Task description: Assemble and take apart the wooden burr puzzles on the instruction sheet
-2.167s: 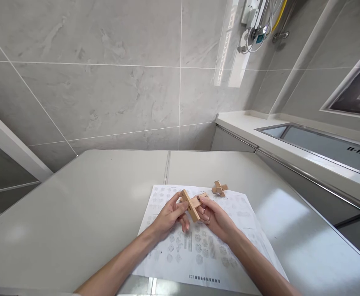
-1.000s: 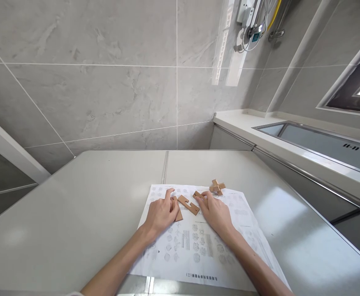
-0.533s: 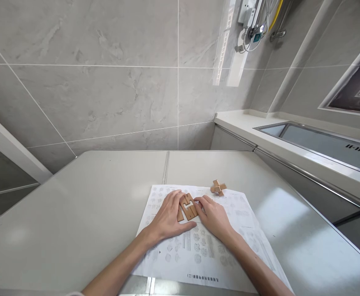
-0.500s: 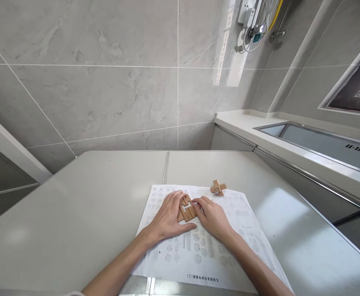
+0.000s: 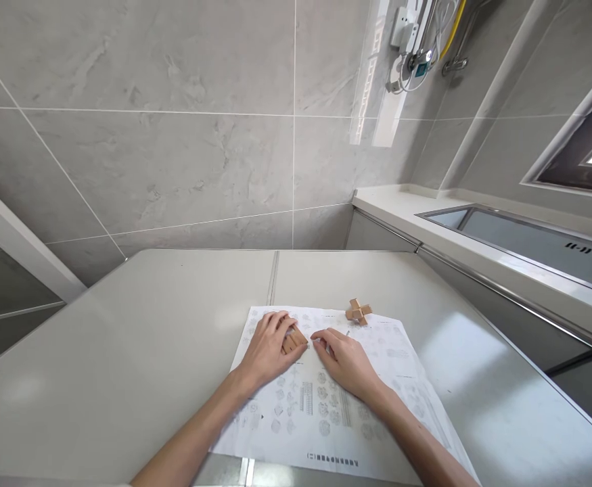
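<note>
Flat wooden puzzle pieces (image 5: 296, 339) with notches lie side by side on a printed paper sheet (image 5: 326, 419). My left hand (image 5: 270, 348) is curved round them, fingers over the far side and thumb along the near edge, hiding part of them. Just right of the pieces, a small gap apart, my right hand (image 5: 346, 358) rests on the sheet with its fingers curled and thumb and forefinger close together. Whatever is between those fingertips, if anything, is too small to make out. An assembled cross-shaped wooden puzzle (image 5: 358, 312) stands beyond my right hand at the sheet's far edge.
The sheet lies on a pale table (image 5: 123, 358) with a seam across it. To the right is a counter (image 5: 387, 203) with an inset sink (image 5: 529, 237). A grey tiled wall (image 5: 174, 169) rises behind, with sockets and cables (image 5: 407, 40) at upper right.
My left hand has shifted slightly left with the wooden pieces and closed further over them. My right hand has come away from the pieces, leaving a gap. The cross-shaped puzzle stays put.
</note>
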Demonstrator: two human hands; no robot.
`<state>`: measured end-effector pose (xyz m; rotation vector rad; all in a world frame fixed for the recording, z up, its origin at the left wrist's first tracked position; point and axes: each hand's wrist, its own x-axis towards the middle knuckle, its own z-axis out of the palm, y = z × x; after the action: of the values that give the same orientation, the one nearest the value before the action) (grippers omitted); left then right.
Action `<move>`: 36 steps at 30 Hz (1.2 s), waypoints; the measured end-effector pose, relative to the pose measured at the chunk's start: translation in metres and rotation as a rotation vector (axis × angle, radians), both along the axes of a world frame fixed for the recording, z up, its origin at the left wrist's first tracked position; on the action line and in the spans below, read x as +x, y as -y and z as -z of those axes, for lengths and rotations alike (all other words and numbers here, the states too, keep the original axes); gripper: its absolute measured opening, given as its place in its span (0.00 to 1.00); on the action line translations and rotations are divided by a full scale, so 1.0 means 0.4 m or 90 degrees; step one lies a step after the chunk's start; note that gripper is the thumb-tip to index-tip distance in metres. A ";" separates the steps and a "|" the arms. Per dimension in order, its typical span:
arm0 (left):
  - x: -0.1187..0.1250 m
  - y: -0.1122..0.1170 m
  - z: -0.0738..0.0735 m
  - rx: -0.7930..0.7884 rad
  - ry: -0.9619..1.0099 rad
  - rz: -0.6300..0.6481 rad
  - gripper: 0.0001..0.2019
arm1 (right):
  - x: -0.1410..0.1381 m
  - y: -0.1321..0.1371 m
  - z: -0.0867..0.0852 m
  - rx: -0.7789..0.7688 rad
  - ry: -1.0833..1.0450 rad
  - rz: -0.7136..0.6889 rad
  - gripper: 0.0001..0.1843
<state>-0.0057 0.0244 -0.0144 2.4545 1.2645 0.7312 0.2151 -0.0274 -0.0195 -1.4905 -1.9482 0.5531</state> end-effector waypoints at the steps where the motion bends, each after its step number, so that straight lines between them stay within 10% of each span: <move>1: -0.009 -0.011 0.003 0.012 -0.003 -0.030 0.21 | 0.000 0.000 -0.001 0.000 -0.002 0.000 0.17; 9: -0.065 -0.056 -0.002 0.067 -0.032 -0.153 0.21 | 0.000 -0.001 0.004 -0.002 -0.027 -0.008 0.16; 18: 0.036 0.077 -0.043 0.041 -0.009 0.182 0.07 | -0.003 -0.004 0.007 -0.022 -0.103 0.007 0.12; 36: 0.046 0.089 0.006 0.019 -0.073 0.201 0.13 | 0.024 -0.037 0.032 -0.071 -0.464 0.227 0.21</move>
<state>0.0127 -0.0114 -0.0167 2.6653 0.8737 0.5354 0.2247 -0.0125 -0.0321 -1.3916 -1.0840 0.8953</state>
